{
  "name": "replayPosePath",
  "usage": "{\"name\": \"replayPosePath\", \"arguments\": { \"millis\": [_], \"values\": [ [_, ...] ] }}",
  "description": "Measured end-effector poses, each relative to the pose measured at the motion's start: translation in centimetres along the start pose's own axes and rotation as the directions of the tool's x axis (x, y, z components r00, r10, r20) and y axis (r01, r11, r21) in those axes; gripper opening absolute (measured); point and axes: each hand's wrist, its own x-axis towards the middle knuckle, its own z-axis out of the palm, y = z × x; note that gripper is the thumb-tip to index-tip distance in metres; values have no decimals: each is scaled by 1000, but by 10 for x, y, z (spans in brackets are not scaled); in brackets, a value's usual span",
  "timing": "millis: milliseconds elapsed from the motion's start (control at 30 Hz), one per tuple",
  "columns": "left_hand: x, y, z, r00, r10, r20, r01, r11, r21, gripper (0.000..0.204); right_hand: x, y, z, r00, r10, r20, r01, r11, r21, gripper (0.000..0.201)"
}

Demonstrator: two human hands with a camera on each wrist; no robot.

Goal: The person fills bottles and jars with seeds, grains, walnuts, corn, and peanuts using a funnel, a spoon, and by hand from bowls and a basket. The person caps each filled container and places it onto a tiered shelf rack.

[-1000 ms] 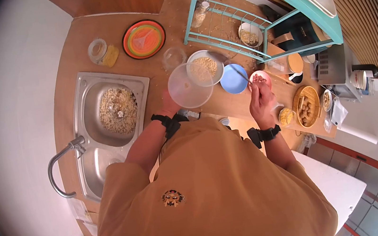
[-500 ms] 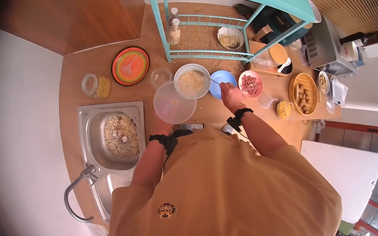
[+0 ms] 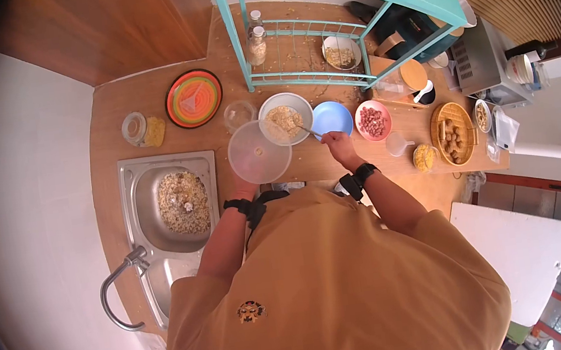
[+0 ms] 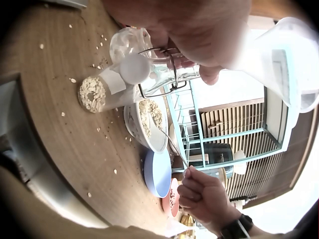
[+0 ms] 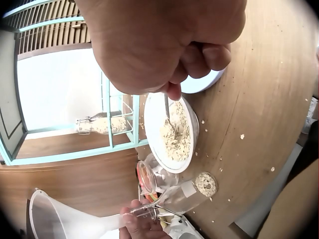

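My left hand (image 4: 194,30) grips the neck of a clear swing-top glass bottle (image 5: 182,196), which has a layer of oats at its base. A large translucent funnel (image 3: 260,153) sits at the bottle's mouth, hiding much of that hand in the head view. Between the curled fingers of my right hand (image 3: 341,149) is the handle of a metal spoon (image 5: 168,112). Its tip rests in the oats (image 5: 177,139) inside a white bowl (image 3: 298,104). A blue bowl (image 3: 332,120) stands right beside the white one, close to the right hand.
A pink bowl (image 3: 373,120) of reddish nuts, a small funnel (image 3: 397,144) and a wicker basket (image 3: 454,134) lie rightward. The teal rack (image 3: 311,84) stands behind the bowls. Left are the sink (image 3: 131,170), striped plates (image 3: 194,98) and a glass jar (image 3: 239,116). Loose oats dot the counter.
My right hand has moved left with the spoon, from over the pink bowl to the white bowl of oats. My left hand stays at the bottle and funnel. The head view has shifted.
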Motion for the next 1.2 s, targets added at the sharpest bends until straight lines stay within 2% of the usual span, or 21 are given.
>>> {"name": "replayPosePath", "arguments": {
  "millis": [167, 233, 367, 433, 800, 867, 1033, 1200],
  "values": [
    [0, -3, -3, 1000, -9, -14, 10, 1000, 9, 31, -1, -6, -22, 1000, 0, 8, -1, 997, 72, 32],
    [-3, -2, -6, 1000, -13, -21, 13, 1000, 13, 31, -2, -11, -29, 997, 76, 34, -80, 989, 122, 34],
    [-5, 0, -6, 999, -21, -33, 22, 1000, 21, 32, -2, -22, -41, 993, 99, 67, -111, 973, 200, 32],
    [-1, -3, -5, 999, -25, -39, 26, 999, 24, 32, -3, -25, -43, 998, 58, 38, -65, 971, 228, 30],
    [1, -3, -3, 997, -44, -68, 46, 998, 35, 32, -12, -53, -65, 996, 44, 75, -69, 925, 373, 25],
    [2, -3, -3, 996, -48, -72, 51, 998, 35, 32, -17, -64, -73, 995, 59, 85, -88, 913, 398, 26],
    [0, 1, 1, 995, -65, -81, 68, 997, 36, 33, -31, -92, -92, 996, -31, 78, -1, 926, 378, 25],
    [3, 2, 4, 990, -97, -98, 101, 994, 38, 33, -56, -137, -109, 992, -71, 107, 23, 919, 395, 25]
  ]
}}
